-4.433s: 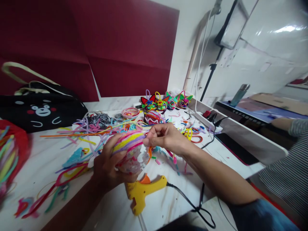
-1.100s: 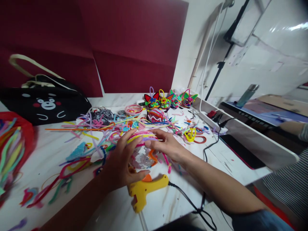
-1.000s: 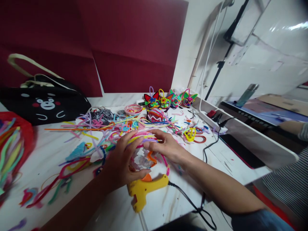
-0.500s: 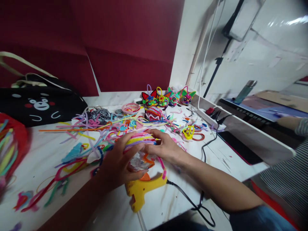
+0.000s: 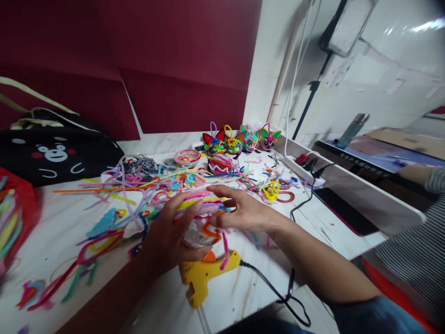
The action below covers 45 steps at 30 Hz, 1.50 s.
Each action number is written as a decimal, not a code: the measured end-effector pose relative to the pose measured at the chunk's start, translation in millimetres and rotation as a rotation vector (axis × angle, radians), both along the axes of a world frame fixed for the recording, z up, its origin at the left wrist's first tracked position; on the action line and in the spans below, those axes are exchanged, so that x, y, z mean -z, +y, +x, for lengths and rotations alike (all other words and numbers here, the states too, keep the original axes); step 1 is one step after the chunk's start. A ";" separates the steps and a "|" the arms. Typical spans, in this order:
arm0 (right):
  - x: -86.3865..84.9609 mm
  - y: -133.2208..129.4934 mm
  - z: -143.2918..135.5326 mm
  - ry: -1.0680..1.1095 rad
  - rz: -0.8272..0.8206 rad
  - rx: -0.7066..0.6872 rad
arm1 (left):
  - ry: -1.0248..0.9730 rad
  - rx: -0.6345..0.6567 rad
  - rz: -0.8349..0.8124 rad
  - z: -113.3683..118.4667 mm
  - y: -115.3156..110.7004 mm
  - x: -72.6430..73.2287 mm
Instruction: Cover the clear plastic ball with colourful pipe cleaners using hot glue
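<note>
Between my hands is a rounded piece (image 5: 200, 206) wrapped in pink, yellow and purple fuzzy strips, its lower part clear and crinkled with an orange zigzag strip (image 5: 210, 232). My left hand (image 5: 170, 232) grips it from the left, thumb below and fingers over the top. My right hand (image 5: 239, 208) holds its right side, thumb and fingers bent against it. A pink strip (image 5: 225, 253) hangs from the piece over a yellow glue gun (image 5: 205, 273), which lies on the white table (image 5: 243, 297) just below.
Loose fuzzy strips (image 5: 114, 190) cover the table's middle and left. Several decorated cat-like heads (image 5: 239, 143) stand at the back beside a pink bowl (image 5: 187, 157). A black bag (image 5: 55, 157) is at left, a phone (image 5: 344, 211) and cables at right. Another person's forearm (image 5: 415, 175) shows far right.
My right thumb has shifted lower on the wrapped piece, and the fingers have spread slightly. The hanging pink strip has swung left. The view has shifted a little.
</note>
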State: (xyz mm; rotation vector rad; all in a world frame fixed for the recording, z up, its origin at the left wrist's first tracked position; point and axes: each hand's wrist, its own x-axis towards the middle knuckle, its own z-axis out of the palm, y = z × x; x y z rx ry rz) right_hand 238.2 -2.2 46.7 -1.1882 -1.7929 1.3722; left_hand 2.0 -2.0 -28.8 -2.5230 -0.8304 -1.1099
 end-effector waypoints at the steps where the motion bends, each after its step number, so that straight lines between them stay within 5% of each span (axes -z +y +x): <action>1: -0.5 -1.1 0.8 -0.011 0.015 -0.006 | 0.000 -0.008 -0.001 0.0 -0.1 0.0; 12: 0.5 -18.6 -3.9 -0.146 0.343 0.095 | 0.019 -0.068 0.043 -0.8 1.9 -0.9; 19: 3.0 -14.2 -1.3 -0.006 0.348 0.175 | 0.025 -0.072 0.102 -0.4 2.0 -4.9; 31: 0.5 -10.7 2.7 -0.069 0.670 0.038 | 0.015 -0.092 0.086 -2.6 1.8 -7.6; 45: 3.5 2.4 7.4 0.040 0.459 0.053 | -0.053 -0.085 0.034 -0.7 0.2 -9.7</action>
